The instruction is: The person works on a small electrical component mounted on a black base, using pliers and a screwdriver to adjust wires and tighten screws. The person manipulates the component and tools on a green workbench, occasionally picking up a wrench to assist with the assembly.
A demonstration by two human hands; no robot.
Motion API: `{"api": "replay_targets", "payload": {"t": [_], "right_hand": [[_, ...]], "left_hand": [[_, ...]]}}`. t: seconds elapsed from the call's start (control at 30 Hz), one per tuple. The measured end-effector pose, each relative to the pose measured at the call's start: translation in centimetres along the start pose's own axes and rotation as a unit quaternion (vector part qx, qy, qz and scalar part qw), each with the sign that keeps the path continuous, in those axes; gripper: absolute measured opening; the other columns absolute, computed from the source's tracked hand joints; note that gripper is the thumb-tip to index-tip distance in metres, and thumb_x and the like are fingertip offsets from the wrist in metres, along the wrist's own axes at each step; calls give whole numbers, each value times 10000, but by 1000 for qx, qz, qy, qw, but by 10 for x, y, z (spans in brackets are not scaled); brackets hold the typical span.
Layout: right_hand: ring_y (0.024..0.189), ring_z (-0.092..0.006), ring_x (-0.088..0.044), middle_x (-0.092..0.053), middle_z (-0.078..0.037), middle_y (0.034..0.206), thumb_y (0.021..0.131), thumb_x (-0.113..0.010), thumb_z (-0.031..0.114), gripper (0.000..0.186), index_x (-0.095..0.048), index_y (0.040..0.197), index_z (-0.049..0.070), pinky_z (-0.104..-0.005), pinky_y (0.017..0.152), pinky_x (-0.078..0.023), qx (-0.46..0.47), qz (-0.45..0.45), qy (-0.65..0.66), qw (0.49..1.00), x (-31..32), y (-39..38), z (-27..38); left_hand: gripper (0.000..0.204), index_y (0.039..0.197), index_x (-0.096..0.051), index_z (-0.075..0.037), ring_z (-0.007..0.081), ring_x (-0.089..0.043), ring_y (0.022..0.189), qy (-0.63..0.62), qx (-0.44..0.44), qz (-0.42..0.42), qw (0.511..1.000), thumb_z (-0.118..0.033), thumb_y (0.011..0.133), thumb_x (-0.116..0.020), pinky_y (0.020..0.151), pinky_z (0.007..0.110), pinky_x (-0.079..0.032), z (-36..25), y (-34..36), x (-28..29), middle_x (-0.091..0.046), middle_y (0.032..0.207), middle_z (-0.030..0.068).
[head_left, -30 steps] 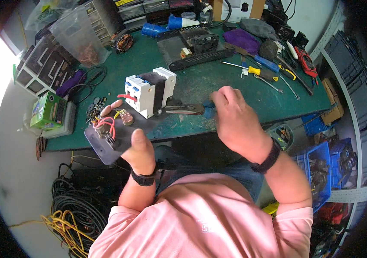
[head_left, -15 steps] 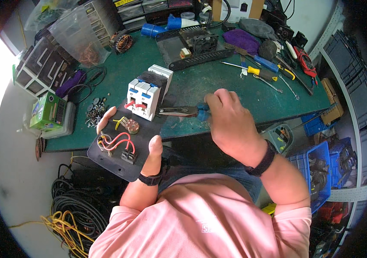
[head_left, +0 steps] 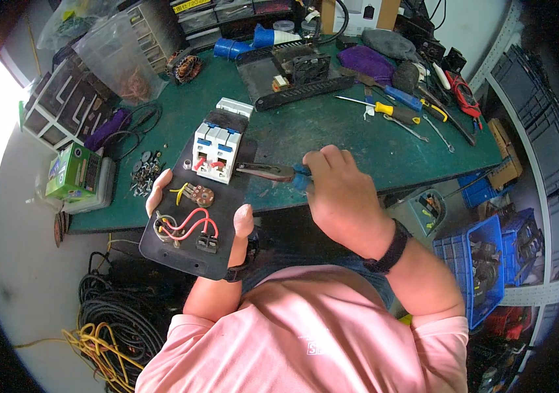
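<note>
My left hand (head_left: pixel 243 223) grips a black panel (head_left: pixel 181 258) from beneath, its thumb along the right edge and a fingertip at the left. A white two-lever circuit breaker (head_left: pixel 216 152) stands at the panel's far end. Short red wires (head_left: pixel 217 166) show at its front. Closer to me, a round brown component (head_left: pixel 199 196) with a yellow wire, a socket looped with red wires (head_left: pixel 193 223) and a small black switch (head_left: pixel 207 243) are on the panel. My right hand (head_left: pixel 348 196) is closed round blue-handled pliers (head_left: pixel 271 171), whose jaw tips reach the breaker's right side; contact is unclear.
Loose screws (head_left: pixel 146 171) lie on the green table (head_left: pixel 292 137) left of the panel. A black metal chassis (head_left: pixel 292 72) sits further back. Screwdrivers (head_left: pixel 394 112) and wrenches (head_left: pixel 438 133) lie at the right. Blue crates (head_left: pixel 469 262) stand below the table's right side.
The panel and breaker have turned slightly, with the near end shifting right. My right hand and the pliers have moved a little left, keeping the tips beside the breaker.
</note>
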State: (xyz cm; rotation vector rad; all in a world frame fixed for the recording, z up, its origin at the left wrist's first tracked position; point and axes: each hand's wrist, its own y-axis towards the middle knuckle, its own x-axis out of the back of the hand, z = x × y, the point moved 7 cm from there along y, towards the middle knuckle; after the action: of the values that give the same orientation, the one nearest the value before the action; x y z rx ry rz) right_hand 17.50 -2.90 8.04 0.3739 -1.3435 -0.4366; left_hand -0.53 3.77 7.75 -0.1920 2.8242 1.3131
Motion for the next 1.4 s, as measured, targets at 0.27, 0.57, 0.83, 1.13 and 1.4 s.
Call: {"api": "replay_targets", "payload": {"t": [0.27,0.57,0.83,1.13,1.4], "right_hand": [[837,-260,-553,-504,-85,886,804,-583,137,120,-546,898,74,-361,617,-497,112,-53,-94,988,23,7,-5],[883,-255,-562,-505,-96,909,815,-572,125,124,-533,912,59,-335,662,-548,110,-9,-99,989,31,12,-6],[931,-320,-568,-507,-151,975,820,-584,44,174,-520,977,3,-359,713,-571,43,-3,-46,998,26,5,-19],[914,-308,-577,-504,-138,959,806,-609,52,175,-528,957,17,-353,692,-575,18,-25,-30,999,15,11,-4],[873,-278,-584,-502,-115,930,816,-601,82,132,-529,922,50,-330,601,-567,13,-25,-57,998,13,11,1]], "left_hand": [[908,1404,-363,3,275,-488,1260,-205,72,41,975,-475,769,-802,1101,428,-376,23,8,2,-484,1341,151],[859,1401,-387,-27,256,-501,1248,-388,258,81,881,-329,742,-847,1093,420,-381,49,5,-7,-518,1312,130],[864,1396,-363,-35,259,-484,1259,-317,172,-14,933,-387,764,-835,1102,419,-363,45,1,3,-488,1341,112],[991,1375,-314,10,245,-496,1174,-127,41,-47,990,-565,735,-805,1009,389,-420,16,-1,3,-461,1289,146],[910,1387,-308,-6,259,-470,1234,-44,5,-4,999,-499,786,-781,1049,406,-408,7,-3,7,-441,1337,146]]}}
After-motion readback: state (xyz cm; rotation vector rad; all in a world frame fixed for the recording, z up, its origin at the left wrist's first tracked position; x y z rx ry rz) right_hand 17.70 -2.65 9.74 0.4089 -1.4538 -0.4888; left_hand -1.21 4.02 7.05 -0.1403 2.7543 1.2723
